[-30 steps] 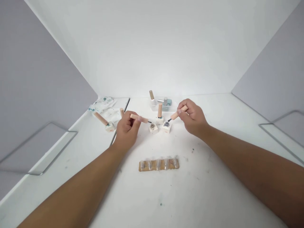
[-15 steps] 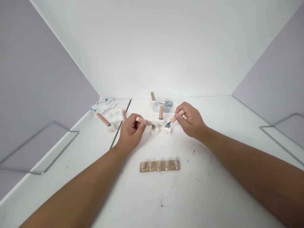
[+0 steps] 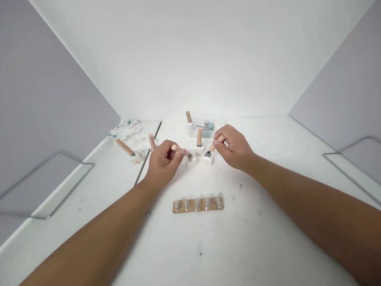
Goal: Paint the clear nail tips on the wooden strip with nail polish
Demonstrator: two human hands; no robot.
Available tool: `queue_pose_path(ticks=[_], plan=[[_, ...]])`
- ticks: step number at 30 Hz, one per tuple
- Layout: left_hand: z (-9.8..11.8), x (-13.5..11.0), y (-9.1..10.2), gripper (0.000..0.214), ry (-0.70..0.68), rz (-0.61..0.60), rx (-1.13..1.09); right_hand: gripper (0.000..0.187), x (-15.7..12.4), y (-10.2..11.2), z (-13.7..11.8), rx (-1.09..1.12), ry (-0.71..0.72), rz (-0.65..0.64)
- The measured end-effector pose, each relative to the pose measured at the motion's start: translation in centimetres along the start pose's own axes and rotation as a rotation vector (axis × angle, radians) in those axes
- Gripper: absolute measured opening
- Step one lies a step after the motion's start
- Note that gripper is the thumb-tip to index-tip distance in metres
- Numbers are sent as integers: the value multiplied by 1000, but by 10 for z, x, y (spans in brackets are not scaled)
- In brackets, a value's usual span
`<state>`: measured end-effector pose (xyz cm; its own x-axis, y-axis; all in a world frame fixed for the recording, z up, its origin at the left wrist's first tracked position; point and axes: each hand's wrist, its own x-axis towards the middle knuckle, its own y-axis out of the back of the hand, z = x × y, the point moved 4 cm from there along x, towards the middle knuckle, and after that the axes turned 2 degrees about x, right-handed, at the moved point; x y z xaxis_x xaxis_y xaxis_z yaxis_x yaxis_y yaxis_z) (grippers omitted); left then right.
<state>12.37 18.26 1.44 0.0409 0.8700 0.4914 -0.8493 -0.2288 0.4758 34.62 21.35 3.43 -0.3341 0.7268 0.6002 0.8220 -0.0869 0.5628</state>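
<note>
My left hand (image 3: 165, 161) pinches a peach nail polish brush cap (image 3: 179, 150), held sideways, its tip end near the mouth of an uncapped white bottle (image 3: 191, 160). Between finger and thumb of my right hand (image 3: 233, 147) is another peach nail polish brush cap (image 3: 216, 143), slanting down to a second open white bottle (image 3: 207, 157) with dark grey polish round its neck. Behind these two stands a capped nail polish bottle (image 3: 199, 142). Nearer me, a brown strip (image 3: 198, 205) carries several clear nail tips.
Left of my hands are a tilted-cap bottle (image 3: 135, 157) and another peach cap (image 3: 152, 141), partly hidden. A clear tray (image 3: 193, 134) with bottles stands at the back. Crumpled stained tissue (image 3: 126, 129) lies at back left. Wire frames (image 3: 64, 190) flank the white table.
The whole view has shifted slightly. My right hand's brush cap has come a little lower and closer to the grey-necked bottle. My left hand still holds its cap beside the other bottle.
</note>
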Motion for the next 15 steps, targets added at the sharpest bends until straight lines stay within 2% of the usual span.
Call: queue_pose_path(ticks=[8,15], plan=[[-1,2,-6,23,4,-17,-12,8,1,-3,1,-24,-24,-43],[3,6,-9,19,0,-19,31,12,1,-9,3,18,-123,-58]])
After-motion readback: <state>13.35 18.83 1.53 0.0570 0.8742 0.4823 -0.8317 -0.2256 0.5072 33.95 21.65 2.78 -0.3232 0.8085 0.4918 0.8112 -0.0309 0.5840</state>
